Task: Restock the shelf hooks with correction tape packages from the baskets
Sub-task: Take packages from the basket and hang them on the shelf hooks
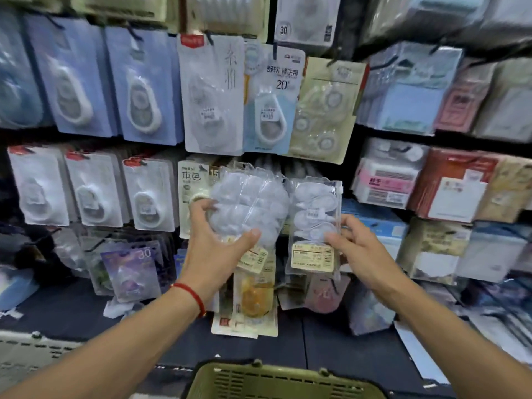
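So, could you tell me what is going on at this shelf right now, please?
A person is restocking hanging stationery. The left hand grips a bunch of clear correction tape packages, and the right hand pinches a single clear package, both held up before the display hooks. Neither is on a hook yet. A green basket sits below, near the front edge.

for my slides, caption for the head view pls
Left hand grips a stack of packages; right hand holds one package.
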